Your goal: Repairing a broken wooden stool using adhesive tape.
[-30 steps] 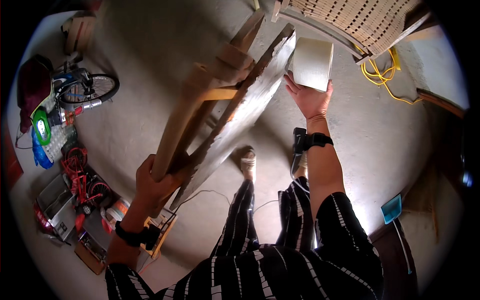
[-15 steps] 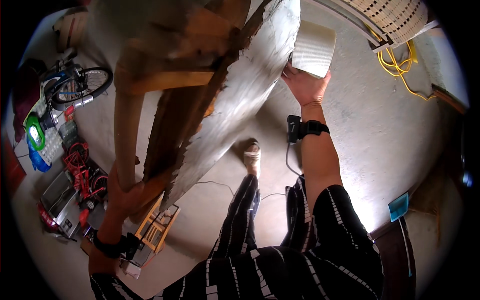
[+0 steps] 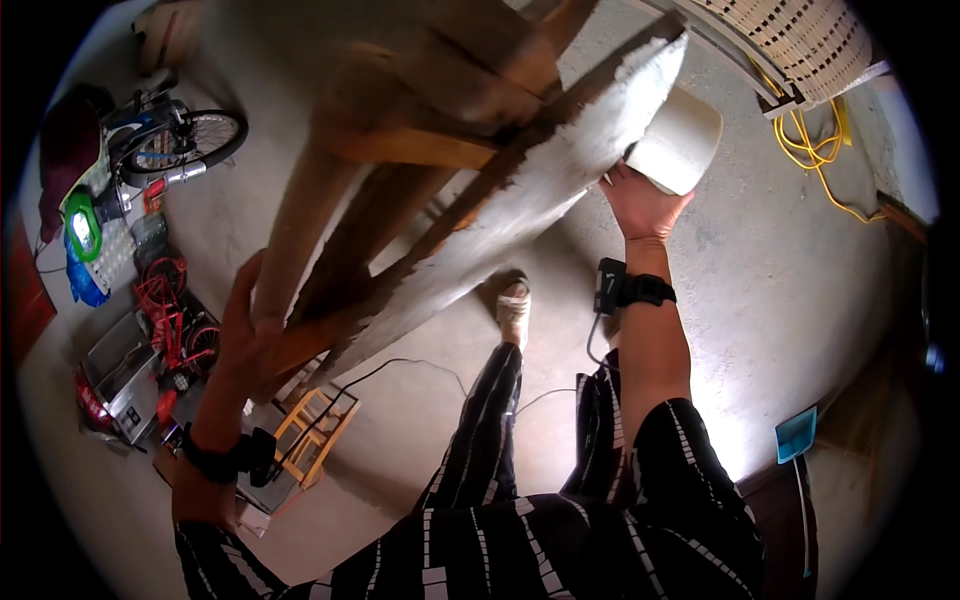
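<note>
Tilted on its side before me is a small wooden table or stool [image 3: 400,225], brown legs and rails toward the left, its flaking white top [image 3: 530,225] facing right. My left hand [image 3: 248,325] is closed around the lower end of the wooden frame, by a leg and a rail. My right hand [image 3: 645,205] grips a wide white roll [image 3: 680,140] from below, against or very close to the white top. Part of the fingers is hidden behind the roll. Black straps with small devices sit on both wrists.
On the left stand a bicycle [image 3: 195,140], a small red bike [image 3: 165,290] and a grey bin [image 3: 125,375]. A little wooden chair [image 3: 312,435] is near my left forearm. A cable [image 3: 400,360] crosses the floor. At right are a woven seat [image 3: 790,45], yellow cord [image 3: 805,150] and blue dustpan [image 3: 797,437].
The wooden piece has swung rightward in the view, its far end lower. My right hand and the white roll have moved right and slightly nearer. Background things also shift a little in the view.
</note>
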Motion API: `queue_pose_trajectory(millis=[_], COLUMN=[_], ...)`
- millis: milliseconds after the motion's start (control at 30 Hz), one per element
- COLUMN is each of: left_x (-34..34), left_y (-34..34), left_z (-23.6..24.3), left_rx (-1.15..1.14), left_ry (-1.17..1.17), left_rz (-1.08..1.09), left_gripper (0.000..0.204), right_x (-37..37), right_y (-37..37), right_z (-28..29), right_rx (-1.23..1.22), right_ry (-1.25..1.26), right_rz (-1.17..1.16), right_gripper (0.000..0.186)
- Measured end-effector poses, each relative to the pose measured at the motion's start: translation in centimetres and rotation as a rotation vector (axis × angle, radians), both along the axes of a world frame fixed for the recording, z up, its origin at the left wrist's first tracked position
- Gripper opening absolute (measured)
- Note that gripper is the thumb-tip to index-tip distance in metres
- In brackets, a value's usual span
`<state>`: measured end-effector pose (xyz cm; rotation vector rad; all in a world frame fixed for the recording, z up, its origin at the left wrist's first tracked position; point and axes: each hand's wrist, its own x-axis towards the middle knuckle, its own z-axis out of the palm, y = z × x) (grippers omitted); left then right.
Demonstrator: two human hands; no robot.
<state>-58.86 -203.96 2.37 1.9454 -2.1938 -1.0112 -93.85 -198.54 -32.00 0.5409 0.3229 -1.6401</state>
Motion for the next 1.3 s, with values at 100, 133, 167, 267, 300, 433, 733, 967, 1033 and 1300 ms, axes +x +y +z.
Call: queue_pose_trajectory(millis=[100, 133, 167, 267, 300, 433, 733, 967, 1033, 1300], left_x=[-1.4, -1.4, -1.4, -3.4, -4.1, -4.4, -5.7, -4.6, -5.1, -5.5], left_y=[0.5, 0.5, 0.6, 1.9, 2.1, 2.4, 4.0, 4.9, 5.2, 5.7], left_z=[-0.1, 0.2, 0.6, 1.2, 1.5, 1.5, 1.2, 0.6, 1.0, 0.2], left_rx=[0.049, 0.045, 0.191, 0.332, 0.308, 0.281, 0.134, 0.076, 0.057, 0.067], left_ry=[-0.006, -0.006, 0.014, 0.1, 0.045, -0.017, -0.173, -0.204, -0.174, -0.256], left_rz=[-0.086, -0.087, -0.066, 0.109, 0.086, -0.026, -0.099, -0.199, -0.215, -0.32], left_gripper=[0.035, 0.035, 0.035, 0.029, 0.029, 0.032, 0.02, 0.018, 0.018, 0.021], right_x=[-0.6, -0.7, -0.3, -0.1, -0.3, -2.2, -6.9, -6.4, -5.3, -1.9], right_y=[1.2, 1.6, 2.0, 2.7, 3.0, 5.3, 11.6, 5.6, 2.4, -3.6], right_z=[-0.2, -0.3, 1.3, 0.3, 0.5, 1.3, 13.0, 28.8, 32.5, 32.9], right_rx=[-0.052, -0.072, -0.037, -0.013, -0.015, 0.032, 0.084, -0.115, -0.108, 0.022], right_ry=[0.054, 0.102, 0.019, -0.005, -0.002, -0.051, 0.118, 0.618, 0.758, 1.052], right_rz=[-0.045, -0.077, -0.096, -0.11, -0.107, -0.061, 0.053, 0.062, 0.036, 0.156], right_gripper=[0.093, 0.092, 0.089, 0.087, 0.087, 0.081, 0.067, 0.078, 0.076, 0.061])
